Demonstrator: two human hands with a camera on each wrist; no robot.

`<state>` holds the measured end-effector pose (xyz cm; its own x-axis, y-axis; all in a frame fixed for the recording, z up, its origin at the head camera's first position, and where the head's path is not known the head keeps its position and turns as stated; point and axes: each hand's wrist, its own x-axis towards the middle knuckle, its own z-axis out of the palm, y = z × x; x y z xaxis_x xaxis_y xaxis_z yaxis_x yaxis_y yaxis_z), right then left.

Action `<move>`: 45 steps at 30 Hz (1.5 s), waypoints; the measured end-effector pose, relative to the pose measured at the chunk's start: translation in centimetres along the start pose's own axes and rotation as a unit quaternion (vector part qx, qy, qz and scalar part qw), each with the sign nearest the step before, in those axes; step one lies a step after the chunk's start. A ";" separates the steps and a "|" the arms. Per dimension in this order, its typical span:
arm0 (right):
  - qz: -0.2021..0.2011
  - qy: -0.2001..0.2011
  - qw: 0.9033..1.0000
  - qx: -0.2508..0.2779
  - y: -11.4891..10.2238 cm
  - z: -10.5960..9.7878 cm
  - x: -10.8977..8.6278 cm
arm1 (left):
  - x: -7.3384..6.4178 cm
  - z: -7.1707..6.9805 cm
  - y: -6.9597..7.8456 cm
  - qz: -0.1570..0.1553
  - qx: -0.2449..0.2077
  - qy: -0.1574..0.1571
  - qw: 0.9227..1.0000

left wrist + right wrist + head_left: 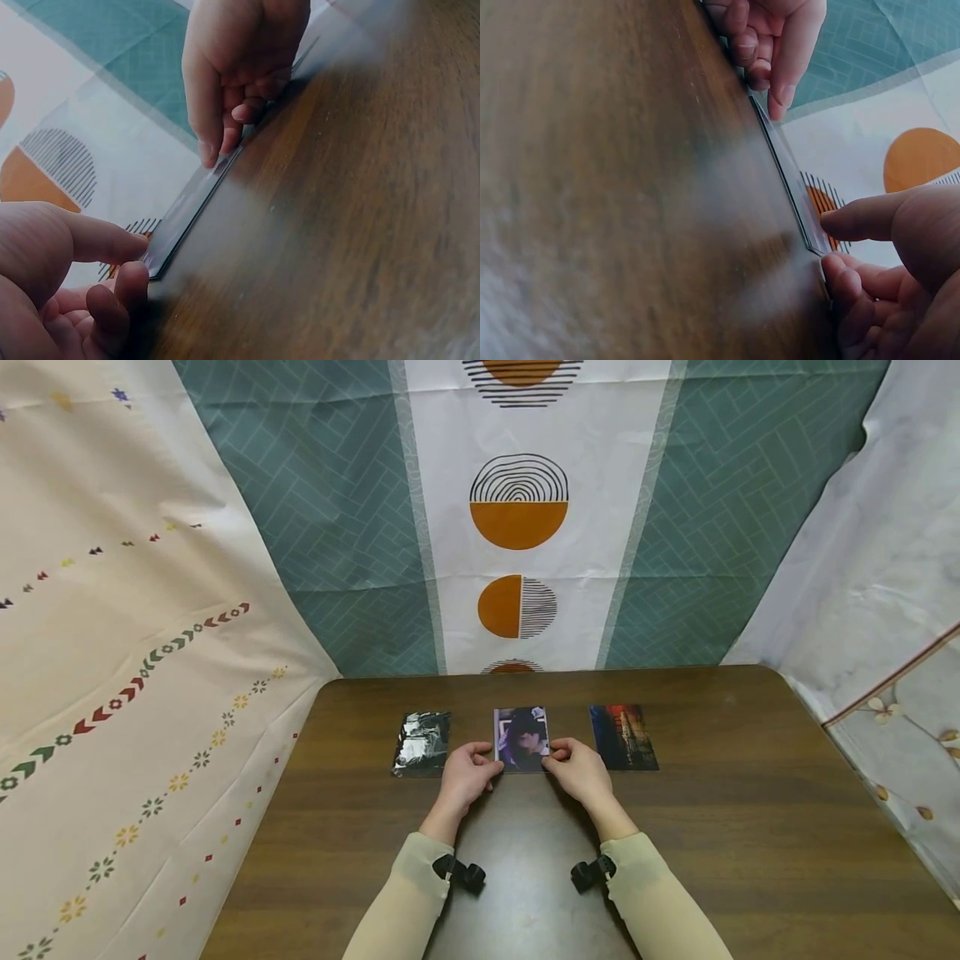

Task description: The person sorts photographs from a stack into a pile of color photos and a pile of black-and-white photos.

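Observation:
A glossy picture card [521, 739] with a dark-haired figure in purple tones lies at the far middle of the table. My left hand [468, 772] pinches its lower left corner, thumb on the upper face. At the lower right corner, my right hand [581, 770] holds it the same way. From the left wrist, the card [187, 214] appears almost edge-on, close over the wood. The right wrist view shows the right thumb over the card [784, 161] and curled fingers by its edge.
A dark, shiny black-and-white card [422, 743] lies to the left. To the right is a card with a lit tower on blue and orange [624, 737]. The brown table's [750, 827] far edge meets a patterned cloth [517, 527]; more cloth hangs at both sides.

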<state>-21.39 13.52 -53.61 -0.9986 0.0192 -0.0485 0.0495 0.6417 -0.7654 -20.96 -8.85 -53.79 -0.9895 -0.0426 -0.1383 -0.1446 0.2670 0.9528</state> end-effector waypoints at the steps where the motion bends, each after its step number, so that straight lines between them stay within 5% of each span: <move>1: 0.000 -0.001 1.000 -0.001 0.0 0.0 0.0 | 0.0 0.0 0.0 -0.001 0.004 0.001 1.000; 21: 0.009 0.000 1.000 -0.009 -0.2 0.2 0.0 | -0.2 -0.1 0.5 -0.021 -0.011 -0.023 0.999; 45: 0.022 -0.008 0.997 0.072 -0.4 -0.2 -0.2 | 0.1 -0.1 0.1 -0.015 -0.072 -0.004 0.997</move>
<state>-21.25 13.45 -53.16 -0.9950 0.0326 -0.0940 0.0972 0.5238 -0.8463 -21.09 -8.97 -53.66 -0.9848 -0.0415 -0.1687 -0.1726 0.1248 0.9771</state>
